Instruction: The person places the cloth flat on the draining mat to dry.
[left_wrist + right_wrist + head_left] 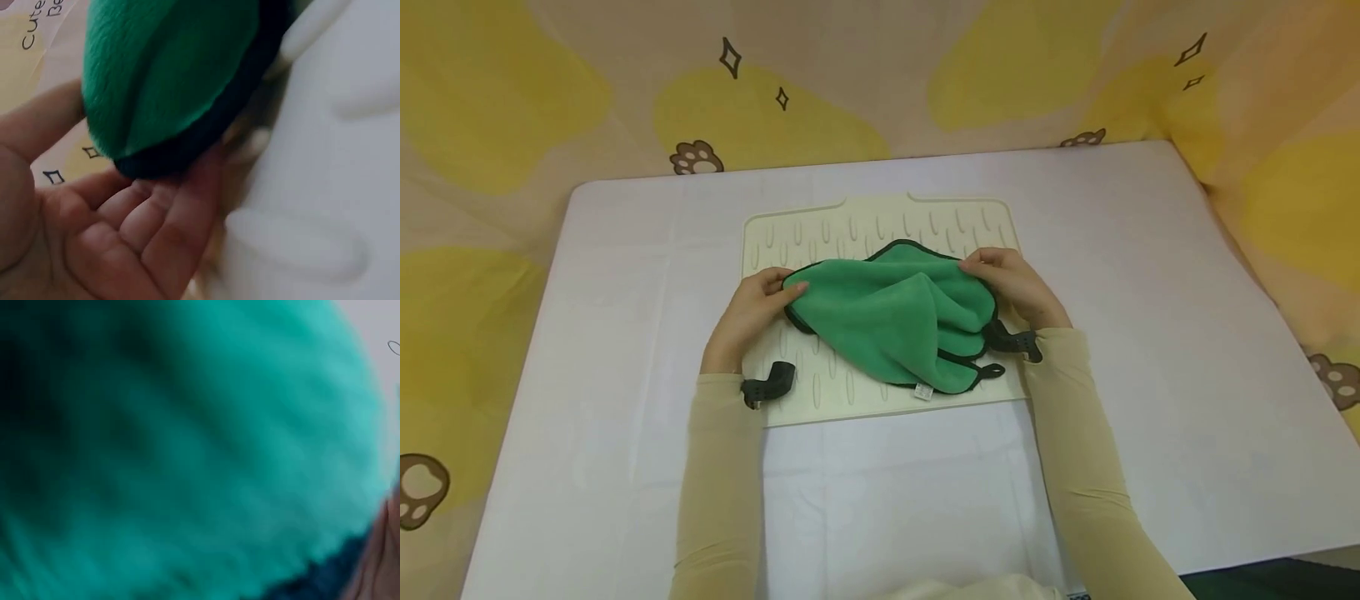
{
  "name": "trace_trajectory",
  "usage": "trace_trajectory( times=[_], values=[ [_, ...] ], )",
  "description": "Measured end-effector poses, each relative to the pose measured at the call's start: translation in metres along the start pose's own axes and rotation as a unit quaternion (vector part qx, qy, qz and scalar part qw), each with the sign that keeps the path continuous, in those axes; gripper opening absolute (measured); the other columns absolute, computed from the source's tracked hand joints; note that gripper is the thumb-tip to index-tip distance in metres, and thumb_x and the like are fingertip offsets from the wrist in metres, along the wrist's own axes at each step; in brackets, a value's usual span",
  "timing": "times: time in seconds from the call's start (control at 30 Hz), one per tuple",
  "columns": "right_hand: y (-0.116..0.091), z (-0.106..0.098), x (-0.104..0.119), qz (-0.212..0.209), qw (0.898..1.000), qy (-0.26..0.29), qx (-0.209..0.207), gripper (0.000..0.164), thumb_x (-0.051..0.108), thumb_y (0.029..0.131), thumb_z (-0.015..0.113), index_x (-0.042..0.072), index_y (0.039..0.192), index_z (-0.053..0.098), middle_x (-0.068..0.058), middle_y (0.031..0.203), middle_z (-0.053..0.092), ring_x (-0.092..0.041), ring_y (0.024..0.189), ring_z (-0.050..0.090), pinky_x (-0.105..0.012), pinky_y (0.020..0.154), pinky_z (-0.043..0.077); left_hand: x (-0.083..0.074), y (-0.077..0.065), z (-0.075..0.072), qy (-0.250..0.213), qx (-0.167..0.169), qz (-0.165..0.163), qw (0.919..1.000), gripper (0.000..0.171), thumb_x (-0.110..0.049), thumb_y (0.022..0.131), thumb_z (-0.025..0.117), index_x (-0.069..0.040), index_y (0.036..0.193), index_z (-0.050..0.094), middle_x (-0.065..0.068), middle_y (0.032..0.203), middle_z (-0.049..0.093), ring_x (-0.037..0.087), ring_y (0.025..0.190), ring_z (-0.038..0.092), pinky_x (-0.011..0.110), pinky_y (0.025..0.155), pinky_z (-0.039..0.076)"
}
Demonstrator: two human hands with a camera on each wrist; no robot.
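Note:
A green cloth (pixel 880 308) with black edging is stretched between my two hands above a cream ridged mat (pixel 820 392). My left hand (pixel 752 308) pinches its left corner, thumb on top and fingers beneath. In the left wrist view the cloth (pixel 169 75) folds over the fingers of the left hand (pixel 125 231). My right hand (pixel 1018 283) pinches the upper right edge. Folds hang toward the front, where a black loop (pixel 992 371) and a white tag (pixel 923 392) show. Blurred green cloth (pixel 206 450) fills most of the right wrist view, hiding the right fingertips.
The mat lies on a white-covered table (pixel 1157 333). A yellow and beige patterned curtain (pixel 880 75) stands behind the table and along its sides. Black wrist mounts (pixel 769 385) stick out inward from both sleeves, the right one close against the cloth.

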State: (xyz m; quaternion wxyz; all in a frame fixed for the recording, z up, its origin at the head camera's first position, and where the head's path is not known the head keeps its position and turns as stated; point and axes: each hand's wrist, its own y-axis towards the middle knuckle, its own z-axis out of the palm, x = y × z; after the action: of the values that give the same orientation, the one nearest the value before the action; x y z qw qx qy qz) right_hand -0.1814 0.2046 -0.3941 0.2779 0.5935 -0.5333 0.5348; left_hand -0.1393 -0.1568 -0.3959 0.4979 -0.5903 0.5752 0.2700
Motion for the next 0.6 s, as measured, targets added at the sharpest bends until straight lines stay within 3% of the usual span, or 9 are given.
trace_trajectory(
  times=[0.2,0.33,0.47,0.6],
  values=[
    [0.003,0.004,0.001,0.005,0.999,-0.045,-0.002,0.029,0.029,0.094,0.059,0.0,0.097,0.062,-0.001,0.087,0.058,-0.015,0.083,0.051,-0.026,0.072,0.042,0.006,-0.006,-0.012,-0.014,0.084,0.003,0.9963,0.051,-0.025,0.093,0.062,0.004,0.131,0.046,0.019,0.115,0.062,0.012,0.089,0.063,0.026,0.088,0.044],
    [0.004,0.004,0.001,0.003,0.999,-0.042,0.006,0.027,0.025,0.094,0.059,-0.002,0.1,0.058,0.0,0.081,0.058,-0.012,0.076,0.052,-0.023,0.068,0.044,0.01,-0.008,-0.016,-0.05,0.109,0.009,0.9928,0.05,-0.012,0.089,0.066,0.007,0.131,0.046,0.021,0.118,0.061,0.01,0.091,0.064,0.023,0.082,0.049],
    [-0.001,0.005,0.009,-0.002,1.0,-0.025,0.013,0.022,0.016,0.095,0.057,-0.005,0.101,0.056,0.001,0.076,0.059,-0.009,0.069,0.053,-0.021,0.063,0.045,0.01,-0.007,-0.016,-0.054,0.091,0.013,0.9943,0.04,-0.007,0.087,0.067,0.009,0.121,0.052,0.014,0.105,0.067,0.01,0.084,0.065,0.024,0.077,0.052],
    [-0.001,0.004,0.007,-0.01,1.0,-0.015,0.006,0.02,0.015,0.094,0.058,-0.004,0.1,0.056,0.001,0.073,0.06,-0.008,0.065,0.054,-0.021,0.06,0.046,0.008,-0.005,-0.013,-0.052,0.032,0.009,0.9981,0.029,-0.012,0.089,0.067,0.009,0.107,0.058,0.0,0.083,0.069,0.011,0.073,0.066,0.025,0.072,0.053]
  ],
)
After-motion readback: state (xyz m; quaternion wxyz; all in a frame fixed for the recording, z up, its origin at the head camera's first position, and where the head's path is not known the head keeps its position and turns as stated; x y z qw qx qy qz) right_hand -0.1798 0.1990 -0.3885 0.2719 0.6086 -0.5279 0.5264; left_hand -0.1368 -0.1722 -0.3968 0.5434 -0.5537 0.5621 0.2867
